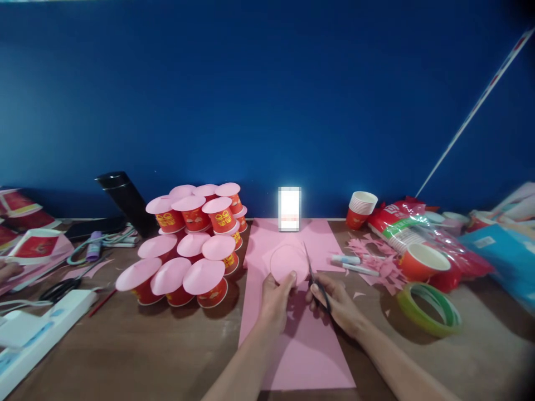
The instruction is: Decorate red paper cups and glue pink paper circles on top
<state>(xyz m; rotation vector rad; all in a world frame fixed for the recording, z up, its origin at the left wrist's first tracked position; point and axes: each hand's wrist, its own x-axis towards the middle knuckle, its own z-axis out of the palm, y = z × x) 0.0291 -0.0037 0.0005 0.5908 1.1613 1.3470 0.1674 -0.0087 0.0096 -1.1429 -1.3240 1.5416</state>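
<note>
My left hand (276, 298) pinches a piece of pink paper (288, 260) at its lower edge; a circle is drawn on it. In my right hand (330, 301) is a pair of black-handled scissors (310, 264), its blades pointing up and away along the right edge of the paper piece. Whether the blades touch the paper I cannot tell. Beneath both hands lie large pink paper sheets (309, 356) on the brown table. To the left stand red paper cups (213, 294), stacked in rows and topped with pink paper discs (204, 277).
A bright upright screen (290, 209) leans by the blue wall. At right are pink scraps (376, 262), markers (346, 259), a tape roll (430, 309), nested cups (361, 209) and a red plastic bag (397, 217). A power strip (54, 328) and black bottle (125, 200) are left, near another person's hand (9, 270).
</note>
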